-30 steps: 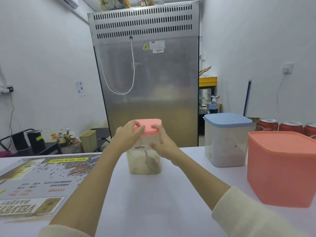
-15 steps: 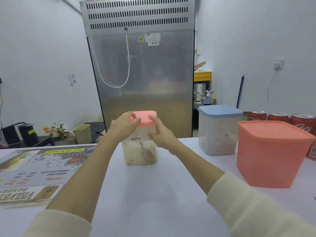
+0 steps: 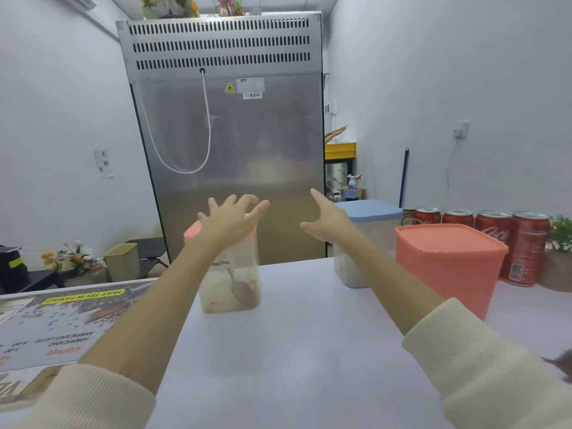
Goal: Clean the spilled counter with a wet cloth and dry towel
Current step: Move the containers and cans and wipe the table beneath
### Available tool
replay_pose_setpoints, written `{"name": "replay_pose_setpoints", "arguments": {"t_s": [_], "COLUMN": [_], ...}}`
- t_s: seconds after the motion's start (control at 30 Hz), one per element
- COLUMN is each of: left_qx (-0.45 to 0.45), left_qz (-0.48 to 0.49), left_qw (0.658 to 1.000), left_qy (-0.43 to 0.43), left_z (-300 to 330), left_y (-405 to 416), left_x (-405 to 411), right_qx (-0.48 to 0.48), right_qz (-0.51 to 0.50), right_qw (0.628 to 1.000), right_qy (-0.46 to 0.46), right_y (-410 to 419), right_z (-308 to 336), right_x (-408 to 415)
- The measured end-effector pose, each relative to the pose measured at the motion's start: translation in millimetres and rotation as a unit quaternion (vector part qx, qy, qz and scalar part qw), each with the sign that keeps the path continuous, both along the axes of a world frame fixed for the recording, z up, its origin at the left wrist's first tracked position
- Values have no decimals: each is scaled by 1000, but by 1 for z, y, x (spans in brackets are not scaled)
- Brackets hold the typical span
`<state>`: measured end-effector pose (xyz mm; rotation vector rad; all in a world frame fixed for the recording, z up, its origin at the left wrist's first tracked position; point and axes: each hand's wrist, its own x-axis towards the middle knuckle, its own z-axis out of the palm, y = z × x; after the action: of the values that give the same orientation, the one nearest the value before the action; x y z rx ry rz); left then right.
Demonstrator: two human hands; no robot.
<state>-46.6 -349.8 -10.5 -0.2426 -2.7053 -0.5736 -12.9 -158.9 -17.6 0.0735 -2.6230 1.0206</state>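
Letting go of the mocha jar [image 3: 230,274], left hand [image 3: 230,219] and right hand [image 3: 325,222] now hover fingers spread, tabletop [image 3: 294,351] wiping not begun.

— What stands on the table [image 3: 309,351]?
— A clear mocha jar [image 3: 230,274] with a pink lid, a spoon inside. Right of it, a blue-lidded tub [image 3: 366,236], then a big salmon tub [image 3: 448,267] nearer the front.
— And behind that?
— Four cola cans [image 3: 523,249] in a row, a potted plant [image 3: 560,258] beside them.
— The left side?
— A printed menu mat [image 3: 55,323], lying flat.
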Motion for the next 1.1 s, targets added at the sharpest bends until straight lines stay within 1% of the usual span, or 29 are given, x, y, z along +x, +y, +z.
{"name": "replay_pose_setpoints", "arguments": {"t_s": [0.07, 0.13, 0.2, 0.27, 0.33, 0.37, 0.4, 0.43, 0.5, 0.57, 0.6, 0.67, 0.7, 0.73, 0.77, 0.8, 0.83, 0.9, 0.93, 1.0, 1.1], "left_qx": [-31, -41, -39, -19, -14, -28, -44, -58, -79, -91, -95, -89, -96, -74, -54, -47, -60, -136, -152, -148, -160], "left_qz": [-55, -114, -171, -218, -238, -245, -248, -242, -202, -130, -91, -38, -42, -73, -117, -152, -174, -189, -191, -198, -168], "left_qw": [998, 992, 984, 976, 970, 968, 966, 968, 976, 987, 990, 991, 989, 990, 990, 987, 983, 972, 970, 968, 971], "left_qy": [28, 37, 23, 0, -38, -51, -52, -41, -6, 21, 43, 89, 107, 97, 60, 9, -26, -24, -18, -43, -62], "left_z": [5, 5, -1, -11, -21, -26, -30, -32, -28, -18, -12, -5, -3, -3, -3, -5, -7, -12, -12, -9, -4], "left_y": [39, 77, 112, 140, 162, 168, 171, 170, 163, 152, 147, 144, 145, 147, 151, 153, 154, 147, 140, 126, 112], "left_x": [6, 5, -2, -13, -18, -19, -20, -20, -22, -25, -27, -27, -26, -22, -16, -11, -9, -11, -15, -20, -18], "right_qx": [-4, -13, -23, -25, 15, 42, 64, 71, 46, -8, -20, -12, -5, 0, 4, 12, 17, 19, 22, 25, 5], "right_qz": [-42, -88, -139, -165, -166, -161, -158, -158, -161, -180, -185, -172, -165, -156, -141, -125, -111, -93, -83, -58, -39], "right_qw": [998, 992, 985, 985, 985, 982, 978, 978, 983, 983, 983, 985, 986, 988, 989, 991, 992, 991, 992, 992, 993], "right_qy": [48, 90, 96, 39, -49, -89, -117, -119, -80, -24, -9, -6, -11, -21, -33, -47, -63, -90, -97, -109, -109], "right_y": [24, 49, 73, 90, 101, 104, 107, 110, 116, 121, 124, 122, 119, 115, 110, 104, 99, 91, 88, 81, 67], "right_z": [8, 14, 19, 18, 11, 6, 2, 0, 5, 10, 11, 11, 10, 10, 11, 12, 13, 10, 7, 2, -4], "right_x": [2, 5, 6, 3, -1, -5, -9, -13, -15, -16, -17, -21, -24, -26, -28, -28, -30, -34, -37, -40, -43]}}
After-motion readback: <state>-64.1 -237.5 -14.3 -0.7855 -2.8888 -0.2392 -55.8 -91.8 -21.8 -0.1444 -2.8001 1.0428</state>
